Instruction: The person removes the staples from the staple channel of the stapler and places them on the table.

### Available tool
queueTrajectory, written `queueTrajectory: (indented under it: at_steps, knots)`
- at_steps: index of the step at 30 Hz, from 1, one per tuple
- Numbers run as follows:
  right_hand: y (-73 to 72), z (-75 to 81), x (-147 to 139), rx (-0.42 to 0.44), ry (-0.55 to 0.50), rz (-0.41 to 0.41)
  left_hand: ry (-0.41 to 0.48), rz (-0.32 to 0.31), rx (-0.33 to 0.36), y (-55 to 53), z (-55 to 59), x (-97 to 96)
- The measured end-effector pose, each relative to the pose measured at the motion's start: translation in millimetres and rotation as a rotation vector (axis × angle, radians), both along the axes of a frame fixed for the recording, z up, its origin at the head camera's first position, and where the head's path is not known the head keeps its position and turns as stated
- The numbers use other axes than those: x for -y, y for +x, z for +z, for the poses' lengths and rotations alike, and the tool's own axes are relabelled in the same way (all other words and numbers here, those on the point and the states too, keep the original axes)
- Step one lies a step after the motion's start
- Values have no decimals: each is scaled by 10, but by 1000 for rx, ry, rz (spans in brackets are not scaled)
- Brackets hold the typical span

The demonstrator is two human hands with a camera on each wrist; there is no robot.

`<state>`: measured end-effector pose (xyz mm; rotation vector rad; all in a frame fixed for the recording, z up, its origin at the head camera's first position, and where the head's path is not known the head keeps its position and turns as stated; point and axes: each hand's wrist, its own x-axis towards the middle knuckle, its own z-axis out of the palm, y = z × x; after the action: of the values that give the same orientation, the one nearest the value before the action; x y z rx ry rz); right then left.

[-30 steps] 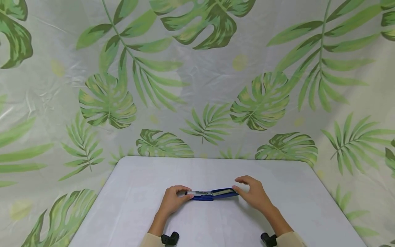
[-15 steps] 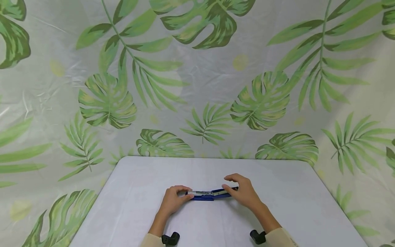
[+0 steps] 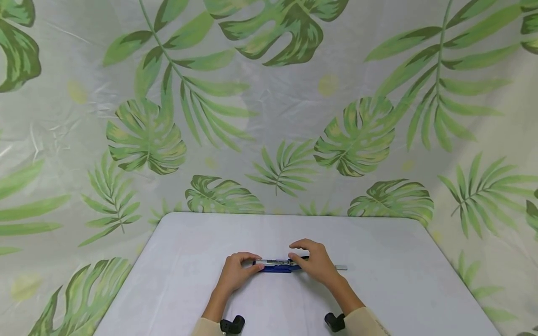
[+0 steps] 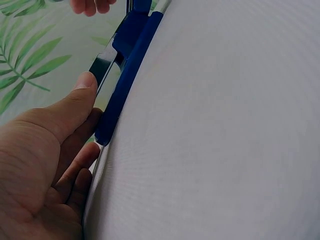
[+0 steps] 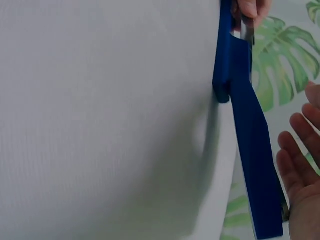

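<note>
A blue stapler [image 3: 275, 269] lies folded open on the white table, its metal magazine exposed. My left hand [image 3: 235, 273] pinches its left end between thumb and fingers; the left wrist view shows the thumb against the magazine side of the stapler [image 4: 131, 75]. Over the hinged-back cover, my right hand [image 3: 318, 267] is held with thumb and fingers spread, the fingertips near the stapler's middle. In the right wrist view those fingers [image 5: 302, 145] are loosely bent beside the blue cover [image 5: 255, 150], with nothing between them. The hand hides most of the cover in the head view.
A small grey strip [image 3: 341, 267] shows just right of my right hand. The white table [image 3: 201, 238] has rounded far corners, and a leaf-patterned sheet [image 3: 277, 116] hangs behind it. Each wrist carries a black camera [image 3: 233, 324].
My right hand has moved left along the stapler from the cover's far end towards the middle, uncovering the grey strip. The left hand keeps its hold and has not moved.
</note>
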<state>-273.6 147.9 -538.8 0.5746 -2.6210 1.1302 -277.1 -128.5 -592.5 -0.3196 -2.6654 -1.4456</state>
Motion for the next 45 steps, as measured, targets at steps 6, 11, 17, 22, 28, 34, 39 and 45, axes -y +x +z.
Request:
queueTrajectory:
  at_steps: [6,11,17,22,28,34,39,45]
  knots:
    - [-26,-74,157,11,5,26,1,0,0,0,0,11]
    - [-42,-143,264,-1,-18,73,-2,-12,-3,-6,8,23]
    - [-62,-219,393,-31,-8,117,8,-25,-31,-20,16,42]
    - [-70,-268,489,-22,38,136,18,-49,-46,-26,6,51]
    - [-70,-291,563,-49,90,149,22,-60,-36,-30,-16,55]
    - [-56,-283,607,-53,159,119,19,-60,-28,-35,-30,59]
    - [-52,-289,630,-43,189,110,11,-61,-30,-36,-19,63]
    - [-52,-307,651,-41,217,107,9,-61,-25,-43,-11,65]
